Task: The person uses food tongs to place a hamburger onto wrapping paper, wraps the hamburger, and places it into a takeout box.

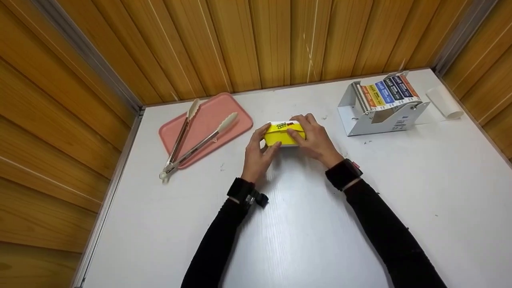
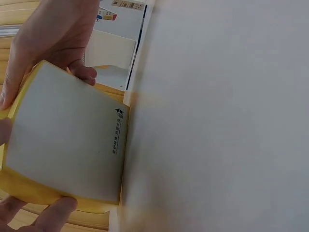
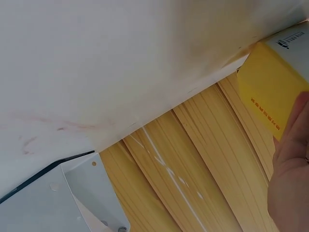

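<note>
A small yellow and white paper takeaway box (image 1: 274,138) is held between both hands over the table's far middle. Its flap front carries dark and red print in the head view. The left hand (image 1: 256,158) grips the left end, fingers on top and thumb at the near lower edge. At the other end, the right hand (image 1: 318,140) holds the box with its thumb against the yellow flap. A white panel with small dark print shows on the box (image 2: 72,130) in the left wrist view. Orange print marks a yellow side of the box (image 3: 265,87) in the right wrist view.
Long tongs (image 1: 204,141) with pale tips lie spread across a pink tray (image 1: 224,103) at left. A white metal dispenser (image 1: 360,125) with several coloured label rolls stands at right, beside a pale paper strip (image 1: 444,103). Wood-patterned walls (image 1: 272,44) border the table.
</note>
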Available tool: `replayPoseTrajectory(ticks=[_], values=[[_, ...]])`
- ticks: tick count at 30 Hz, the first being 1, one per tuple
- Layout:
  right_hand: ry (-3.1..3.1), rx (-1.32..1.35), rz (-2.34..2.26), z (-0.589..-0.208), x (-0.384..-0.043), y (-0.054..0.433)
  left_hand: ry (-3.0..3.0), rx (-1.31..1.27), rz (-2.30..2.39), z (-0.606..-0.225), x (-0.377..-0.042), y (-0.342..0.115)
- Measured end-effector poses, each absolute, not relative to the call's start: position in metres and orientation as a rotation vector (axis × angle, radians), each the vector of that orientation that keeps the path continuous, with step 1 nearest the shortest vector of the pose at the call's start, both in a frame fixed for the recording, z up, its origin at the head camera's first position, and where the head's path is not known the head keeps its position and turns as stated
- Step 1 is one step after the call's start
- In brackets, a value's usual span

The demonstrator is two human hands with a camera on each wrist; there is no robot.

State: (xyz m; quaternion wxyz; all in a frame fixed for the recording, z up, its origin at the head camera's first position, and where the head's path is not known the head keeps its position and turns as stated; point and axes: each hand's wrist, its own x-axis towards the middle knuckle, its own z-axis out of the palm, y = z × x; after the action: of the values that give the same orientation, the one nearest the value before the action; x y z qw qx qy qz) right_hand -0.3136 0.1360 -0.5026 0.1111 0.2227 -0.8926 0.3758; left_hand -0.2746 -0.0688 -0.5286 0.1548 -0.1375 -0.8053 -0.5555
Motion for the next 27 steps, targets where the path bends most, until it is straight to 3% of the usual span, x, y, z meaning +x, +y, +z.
replayPoseTrajectory(ticks=[27], values=[[-2.638,0.661,1.206,-0.4997,-0.3125,0.1374,-2.367,-0.389,-1.628,-0.5268,-0.2733,-0.0699]])
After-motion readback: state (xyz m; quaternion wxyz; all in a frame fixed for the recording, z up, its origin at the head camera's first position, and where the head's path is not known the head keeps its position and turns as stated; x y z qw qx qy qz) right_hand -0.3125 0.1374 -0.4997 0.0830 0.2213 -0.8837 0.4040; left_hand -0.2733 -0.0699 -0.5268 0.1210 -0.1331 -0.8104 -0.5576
